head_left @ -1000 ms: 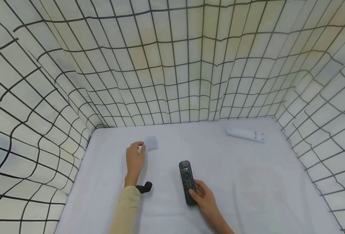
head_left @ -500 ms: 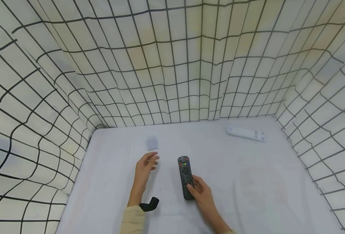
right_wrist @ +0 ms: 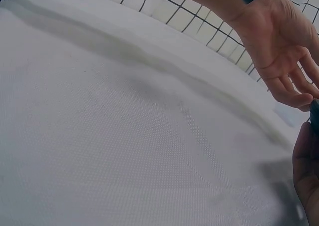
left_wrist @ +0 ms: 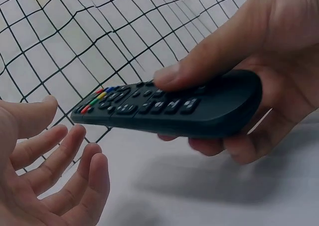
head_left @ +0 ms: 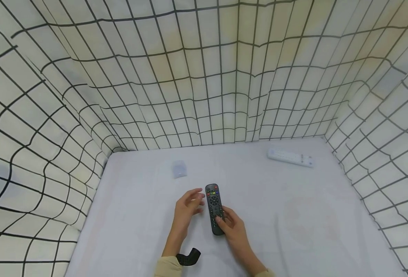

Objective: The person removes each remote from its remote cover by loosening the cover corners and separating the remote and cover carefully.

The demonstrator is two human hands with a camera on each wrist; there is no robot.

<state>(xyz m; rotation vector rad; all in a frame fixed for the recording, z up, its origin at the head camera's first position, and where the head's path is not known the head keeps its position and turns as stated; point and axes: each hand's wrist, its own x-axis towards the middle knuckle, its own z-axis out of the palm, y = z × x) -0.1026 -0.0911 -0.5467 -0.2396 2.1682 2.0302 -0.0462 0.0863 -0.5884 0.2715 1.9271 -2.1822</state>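
A black remote control (head_left: 215,207) with coloured buttons near its far end is held above the table by my right hand (head_left: 236,232). The thumb lies on its button face and the fingers are underneath, as the left wrist view shows. My left hand (head_left: 187,209) hovers just left of the remote's far end, fingers loosely bent and holding nothing. In the left wrist view a small gap separates its fingertips (left_wrist: 77,131) from the remote (left_wrist: 169,106). Only an edge of the remote (right_wrist: 314,115) shows in the right wrist view.
On the white-covered table (head_left: 127,215), a small clear plastic packet (head_left: 179,169) lies at the back left. A white remote control (head_left: 289,157) lies at the back right. White walls with a black grid (head_left: 204,77) enclose the back and sides. A black strap piece (head_left: 189,257) sits at my left wrist.
My left hand has moved from beside the plastic packet, rightward and nearer, to the black remote. My right hand has shifted the remote slightly left and away from me.
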